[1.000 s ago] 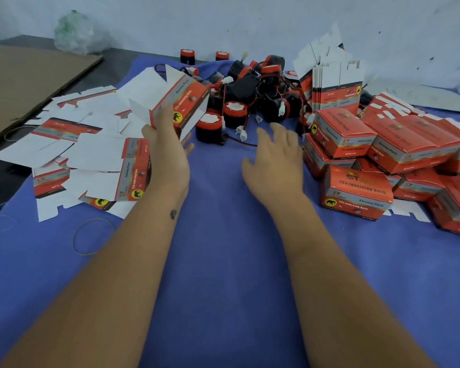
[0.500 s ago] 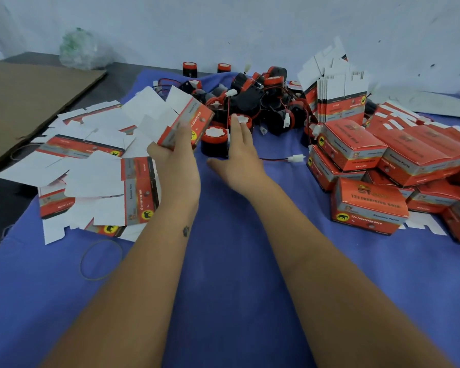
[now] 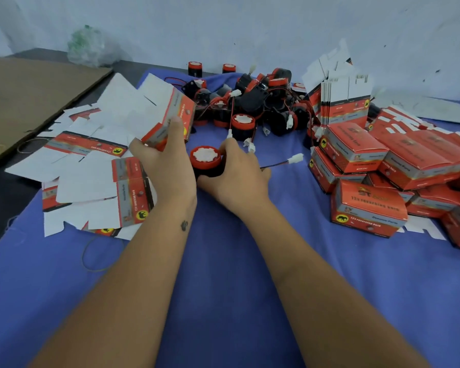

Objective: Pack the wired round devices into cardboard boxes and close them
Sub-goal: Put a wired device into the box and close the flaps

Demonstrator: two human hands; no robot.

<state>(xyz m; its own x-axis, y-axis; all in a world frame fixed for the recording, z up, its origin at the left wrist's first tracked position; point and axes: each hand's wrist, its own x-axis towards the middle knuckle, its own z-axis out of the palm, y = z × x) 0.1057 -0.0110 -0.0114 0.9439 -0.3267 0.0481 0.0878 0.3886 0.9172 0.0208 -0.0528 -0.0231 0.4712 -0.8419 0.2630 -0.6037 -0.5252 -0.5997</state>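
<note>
1. Your right hand (image 3: pixel 234 171) has its grip closed round one round device (image 3: pixel 206 160), fingers curled about its black body, red cap and white centre facing up. It sits low over the blue cloth (image 3: pixel 223 261) on the desk, just in front of the pile of loose devices (image 3: pixel 252 102).
2. Your left hand (image 3: pixel 168 158) has its grip pinched on a half-folded box (image 3: pixel 154 112), tilted up and away to the left, white flaps spread.
3. The relation that matters: the box lies up and to the left of the device, and the two hands are nearly touching. Which end of the box is open cannot be told from here.
4. The device's wire (image 3: pixel 276 166) trails out to the right, ending in a white plug (image 3: pixel 295 158) lying on the cloth. I judge it has to be gathered in before the flaps can close.
5. Finished boxes (image 3: pixel 367 208) are stacked to the right, flat boxes (image 3: pixel 91 179) to the left.
</note>
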